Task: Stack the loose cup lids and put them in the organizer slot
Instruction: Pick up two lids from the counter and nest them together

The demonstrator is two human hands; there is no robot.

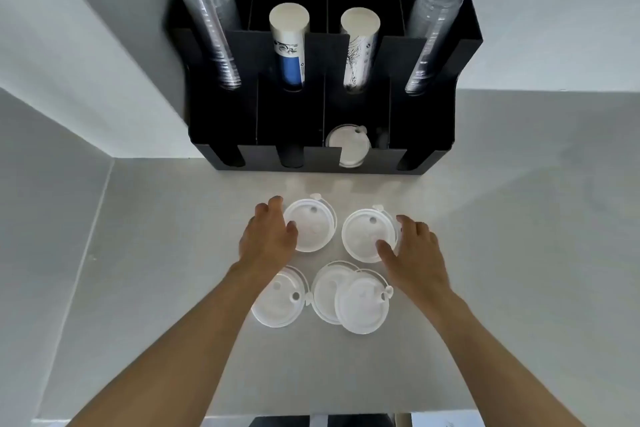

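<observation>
Tall stack of clear plastic cups (pixel 211 24) leans in far-left rear compartment; 2nd clear stack (pixel 429 42), shorter, in far-right one. Btwn them, two paper cup stacks stand apart: white w/ blue band (pixel 289 45) on left, white w/ dark line print (pixel 358 48) on right. Pale grey matte surface (pixel 156 270) below; white walls (pixel 86 45) meet at corner, left.

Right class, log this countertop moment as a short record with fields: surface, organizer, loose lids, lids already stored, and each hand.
surface: grey counter
organizer: black organizer, at the wall, holding cup stacks
loose lids: five loose lids on the counter, two overlapping
stored lids: stored lids in a front slot
left hand: left hand on the far-left lid
right hand: right hand on the far-right lid
</observation>
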